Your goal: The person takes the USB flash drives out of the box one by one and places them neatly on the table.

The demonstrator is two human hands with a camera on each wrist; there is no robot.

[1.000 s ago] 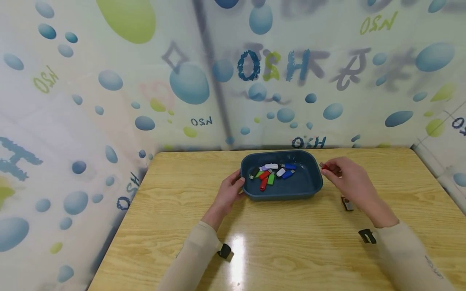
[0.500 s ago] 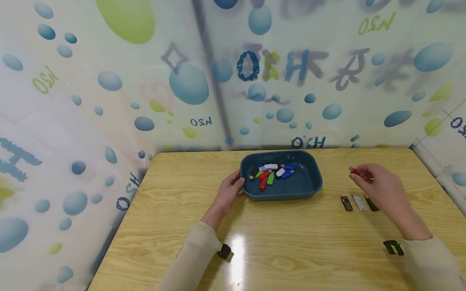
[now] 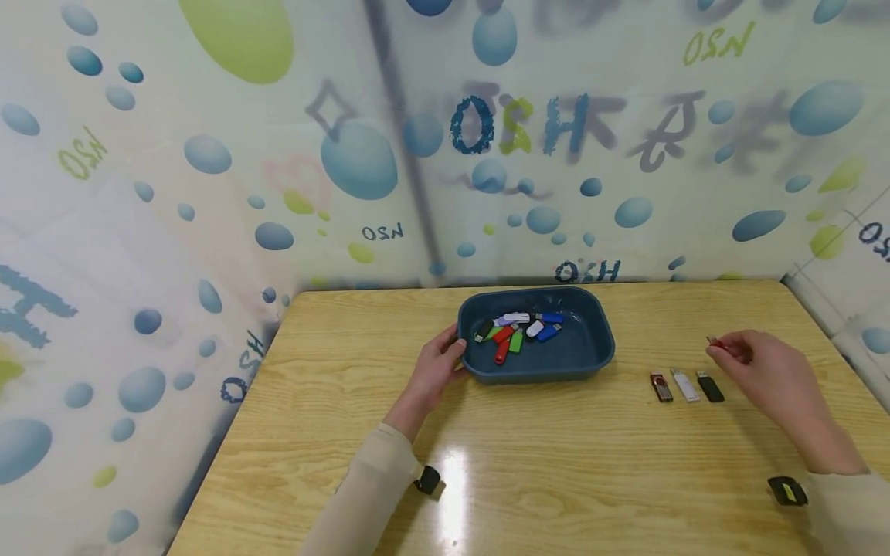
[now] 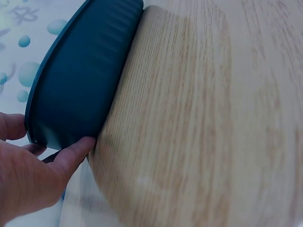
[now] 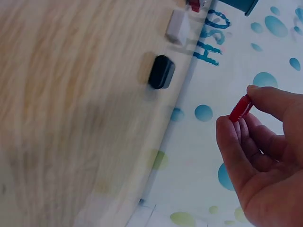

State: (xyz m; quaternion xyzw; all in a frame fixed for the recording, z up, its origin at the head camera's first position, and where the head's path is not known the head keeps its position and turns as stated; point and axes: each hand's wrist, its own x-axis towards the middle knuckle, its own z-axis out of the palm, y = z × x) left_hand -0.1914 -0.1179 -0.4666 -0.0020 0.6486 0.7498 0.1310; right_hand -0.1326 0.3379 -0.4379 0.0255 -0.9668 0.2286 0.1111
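Note:
My right hand (image 3: 779,378) pinches a red USB stick (image 5: 240,108) between thumb and fingertips, above the table's right side. Its metal plug points up and left in the head view. Just left of that hand, three USB sticks lie side by side on the table: a dark red and silver one (image 3: 661,388), a white one (image 3: 684,385) and a black one (image 3: 710,386). My left hand (image 3: 434,367) holds the left end of a dark blue plastic bin (image 3: 577,359), thumb at the rim and fingers against its outer wall (image 4: 78,80).
Inside the bin, a loose pile of several USB sticks in red, green (image 3: 516,340), blue (image 3: 548,333), white and black lies toward the left. A patterned wall sheet (image 3: 497,193) rises behind the wooden table (image 3: 556,463).
My right hand has carried the red USB stick rightward from beside the bin, past the row of three sticks, uncovering them. The left hand and bin have stayed put.

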